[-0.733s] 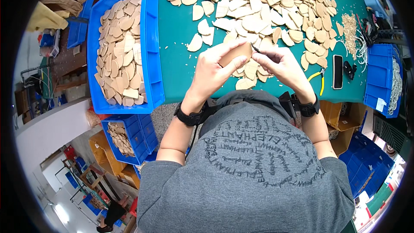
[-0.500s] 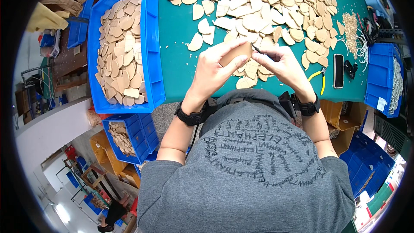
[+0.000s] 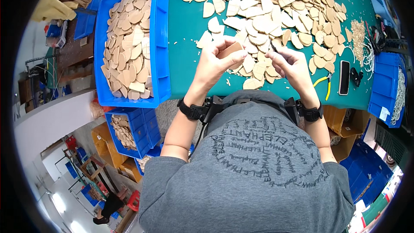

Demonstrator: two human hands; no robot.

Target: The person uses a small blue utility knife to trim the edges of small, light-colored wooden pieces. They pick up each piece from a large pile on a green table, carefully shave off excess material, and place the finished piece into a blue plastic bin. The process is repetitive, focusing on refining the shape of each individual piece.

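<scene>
left hand (image 3: 215, 58) gripping wooden piece (image 3: 229, 50), table edge (image 3: 202, 96) near

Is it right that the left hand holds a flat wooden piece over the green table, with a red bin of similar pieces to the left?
Not quite: the bin is blue, not red, as the head view shows. The left hand does hold a flat wooden piece over the green table.
</scene>
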